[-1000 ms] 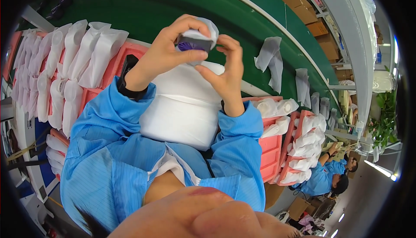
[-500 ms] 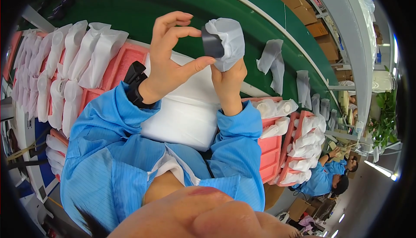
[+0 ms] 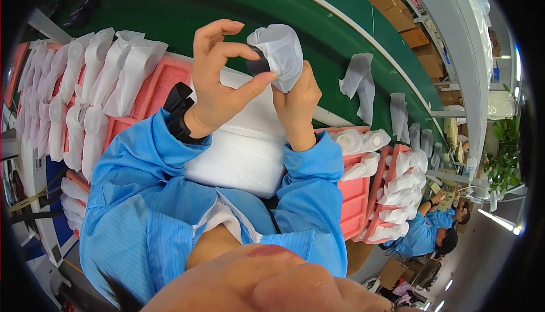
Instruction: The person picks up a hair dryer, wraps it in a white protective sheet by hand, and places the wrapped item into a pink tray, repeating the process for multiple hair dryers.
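Left hand [image 3: 218,82]: raised above the lap, thumb tip pressed to the dark object [image 3: 259,65], forefinger curled over it, remaining fingers spread loose; a narrow pinch. A black wrist device [image 3: 179,110] sits at the cuff.

Right hand [image 3: 296,105]: closed around the lower part of the white wrapping [image 3: 281,53], holding it upright just beside the left hand.

Dark object: small, rounded, tucked into the open side of the wrapping; what it is cannot be made out, as most of it is covered.

White foam stack [image 3: 244,147]: lies in the lap beneath both hands, edges clear of them.

Pink trays [image 3: 164,82]: left side packed with white wrapped pieces [image 3: 102,79] in rows; more trays to the right, near the right sleeve.

Green conveyor belt [image 3: 318,22]: runs beyond the hands, a few white wrappings [image 3: 357,76] lying on it, bare belt directly behind the hands.

Another person [image 3: 423,235] in blue works far right, well apart.
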{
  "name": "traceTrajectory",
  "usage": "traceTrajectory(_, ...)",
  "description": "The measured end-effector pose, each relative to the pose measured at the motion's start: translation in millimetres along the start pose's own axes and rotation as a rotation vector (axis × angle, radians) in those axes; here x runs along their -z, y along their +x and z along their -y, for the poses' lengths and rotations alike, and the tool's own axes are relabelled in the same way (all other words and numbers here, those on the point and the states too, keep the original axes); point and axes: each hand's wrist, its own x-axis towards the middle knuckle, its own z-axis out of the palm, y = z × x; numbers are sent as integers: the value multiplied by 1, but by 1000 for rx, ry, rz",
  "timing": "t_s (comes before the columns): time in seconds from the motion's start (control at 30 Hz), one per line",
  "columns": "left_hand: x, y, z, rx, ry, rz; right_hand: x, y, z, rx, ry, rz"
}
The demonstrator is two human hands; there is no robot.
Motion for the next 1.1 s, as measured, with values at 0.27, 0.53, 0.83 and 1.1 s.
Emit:
traceTrajectory(0.27,-4,0,-10,58,12,15,-2,-1,2,-37,-31,56)
traceTrajectory(0.53,-1,-1,-6,105,185,109,0,-4,-2,-144,4,1)
traceTrajectory(0.83,-1,11,1,380,-316,68,3,-3,5,-52,-50,86)
traceTrajectory(1.1,0,8,1,170,47,154,-1,-5,-1,-216,61,30)
